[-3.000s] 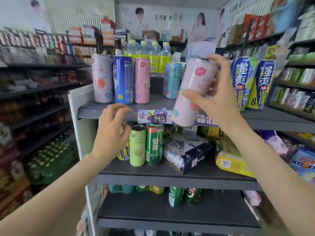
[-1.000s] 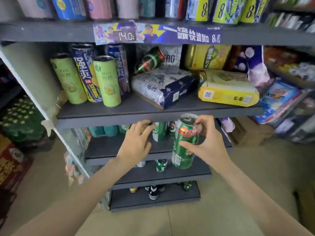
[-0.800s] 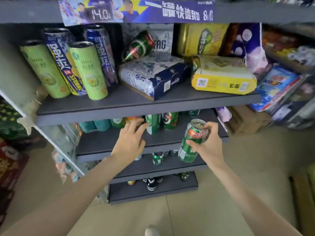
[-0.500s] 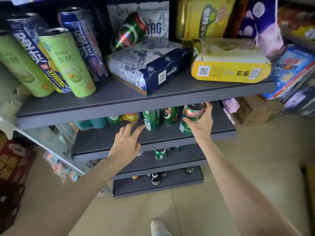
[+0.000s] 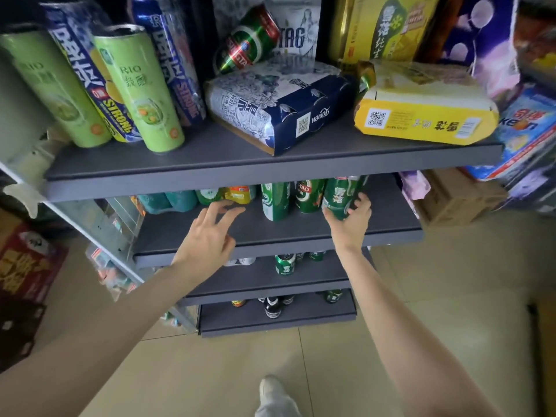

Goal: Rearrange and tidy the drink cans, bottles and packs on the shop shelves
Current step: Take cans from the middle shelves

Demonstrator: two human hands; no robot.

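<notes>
My right hand point(image 5: 350, 222) grips a green beer can point(image 5: 340, 195) from below and holds it tilted on the second grey shelf point(image 5: 270, 236), right beside two upright green cans point(image 5: 275, 201) point(image 5: 308, 195). My left hand point(image 5: 207, 239) hovers over the same shelf's bare left part, fingers spread and holding nothing. Behind it stand teal, green and yellow cans point(image 5: 210, 197). On the shelf above point(image 5: 240, 164) are tall green RIO cans point(image 5: 141, 91), blue cans point(image 5: 174, 64), a blue-white can pack point(image 5: 279, 106) and a yellow pack point(image 5: 421, 112).
A green can point(image 5: 249, 40) lies tilted on the blue-white pack. Two lower shelves hold small cans point(image 5: 284, 264) and bottles point(image 5: 272, 308). Cardboard boxes point(image 5: 457, 200) sit on the tiled floor at right, red cartons point(image 5: 27, 260) at left. My shoe point(image 5: 270, 392) shows below.
The view dropped from the top shelf to the lower ones. My right hand carried the green can down and in under the upper shelf, beside the two green cans; my left hand stayed open, hovering.
</notes>
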